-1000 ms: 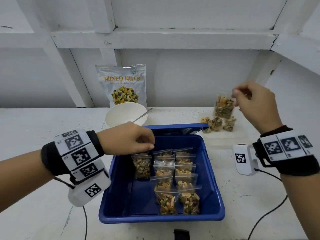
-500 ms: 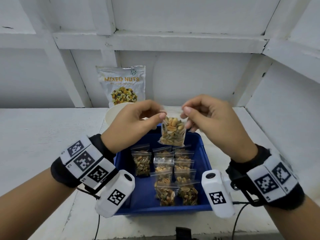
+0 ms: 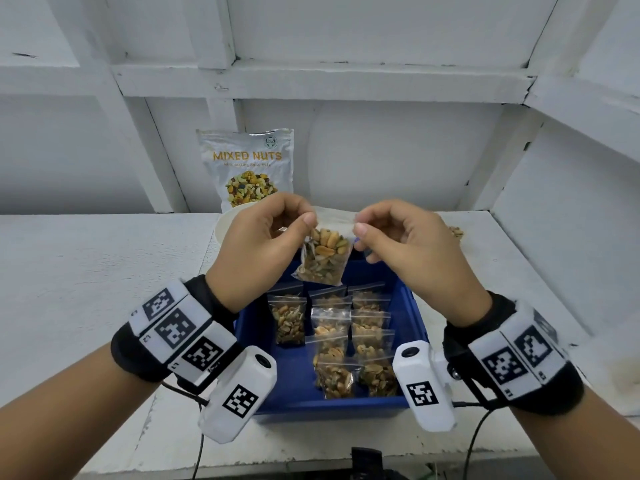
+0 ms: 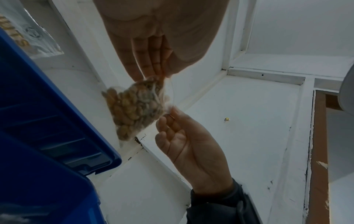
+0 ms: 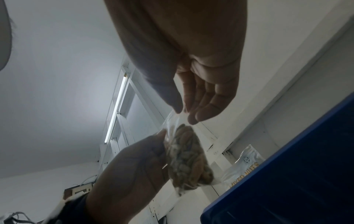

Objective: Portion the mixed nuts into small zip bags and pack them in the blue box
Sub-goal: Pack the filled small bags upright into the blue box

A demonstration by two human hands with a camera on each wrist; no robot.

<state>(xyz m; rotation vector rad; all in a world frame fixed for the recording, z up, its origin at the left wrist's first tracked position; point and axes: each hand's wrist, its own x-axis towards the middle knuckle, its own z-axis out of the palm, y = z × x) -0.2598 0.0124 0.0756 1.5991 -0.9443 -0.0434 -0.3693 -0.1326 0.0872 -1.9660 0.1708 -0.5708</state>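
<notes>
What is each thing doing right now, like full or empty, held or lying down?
Held zip bag: full of nuts, hanging above the box.
Left hand: pinches the bag's top corner.
Right hand: pinches the other top corner.
Blue box: open, holding filled bags.
Packed bags: lying in rows.
Mixed nuts pouch: standing upright.

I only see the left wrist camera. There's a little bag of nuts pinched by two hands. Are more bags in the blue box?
Observer: Yes, several filled bags lie in rows inside the blue box.
Operator: Is there a bowl anywhere?
Observer: A white bowl peeks out behind the left hand, in front of the mixed nuts packet.
Operator: Any nuts left outside?
Observer: Some lie on the table beyond the right hand, near the wall.
</notes>
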